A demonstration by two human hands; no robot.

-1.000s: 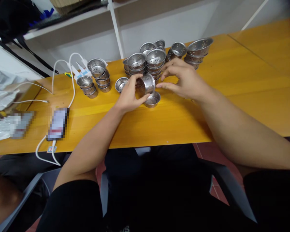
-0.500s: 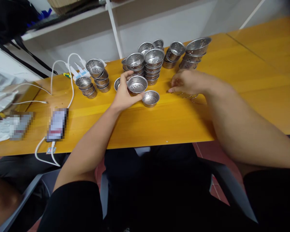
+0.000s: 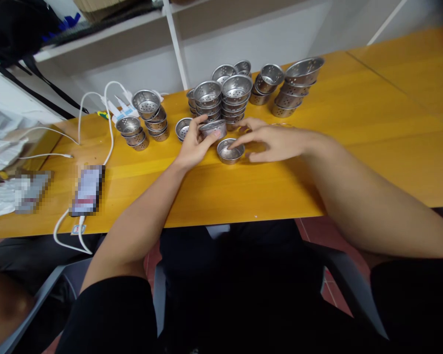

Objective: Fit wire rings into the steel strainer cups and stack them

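My left hand is closed on a small perforated metal cup, which is tipped so that its side shows. My right hand is open, its fingers apart and reaching left, holding nothing that I can see. Its fingertips are over and beside a single metal cup standing upright on the table. Right behind the held cup stand two taller stacks of perforated cups, a left stack and a right stack. Another low cup sits left of them, partly behind my left hand.
More stacked cups stand at the left and at the back right. A phone with a white cable lies on the yellow table. A power strip is at the back left. Another person's arm shows at lower left.
My right hand has moved left to the single cup, and its fingers have spread. The cup in my left hand has tilted from mouth facing up to side-on.
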